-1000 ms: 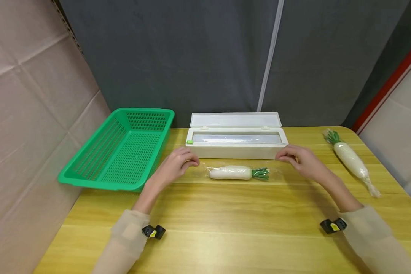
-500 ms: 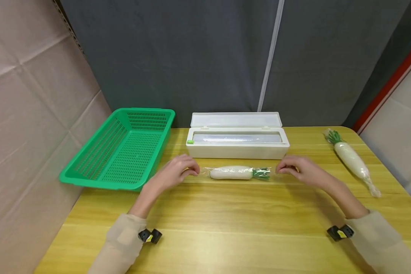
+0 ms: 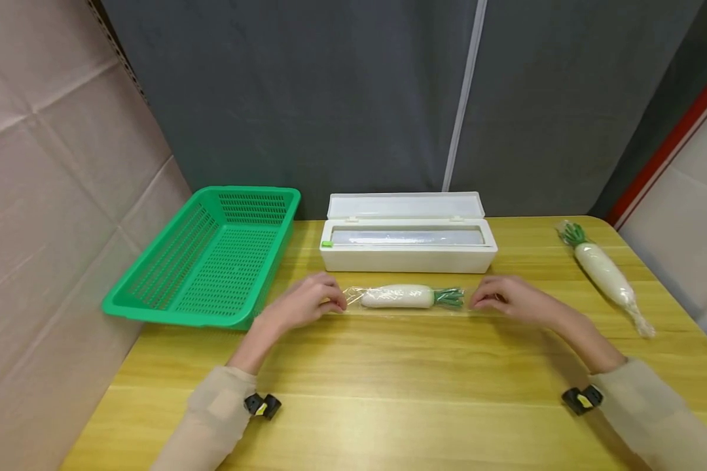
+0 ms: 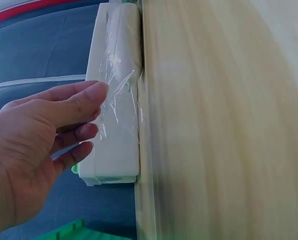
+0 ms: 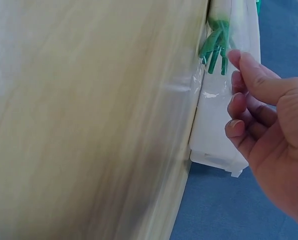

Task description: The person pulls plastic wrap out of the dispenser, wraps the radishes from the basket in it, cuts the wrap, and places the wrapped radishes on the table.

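A white radish [image 3: 397, 296] with green leaf stalks [image 3: 449, 297] at its right end lies crosswise on the table, wrapped in clear cling film [image 3: 353, 297]. My left hand [image 3: 306, 302] pinches the film just past the radish's root end. In the left wrist view, the creased film [image 4: 114, 95] runs from the thumb and forefinger [image 4: 96, 92] toward the radish. Beyond the leafy end, my right hand [image 3: 515, 301] pinches the other side of the film between thumb and forefinger. The right wrist view has its fingertips [image 5: 234, 57] close to the green stalks [image 5: 217, 50].
Directly behind the radish stands a white cling film box [image 3: 409, 258], its lid raised and a film roll inside. To the left is an empty green basket [image 3: 250, 320]. A second wrapped radish [image 3: 603, 271] lies at the right of the wooden table [image 3: 406, 392].
Both hands have come from the box's front edge toward the person, drawing the film over the radish. The film now lies closer around it. Box, basket and second radish have stayed put.
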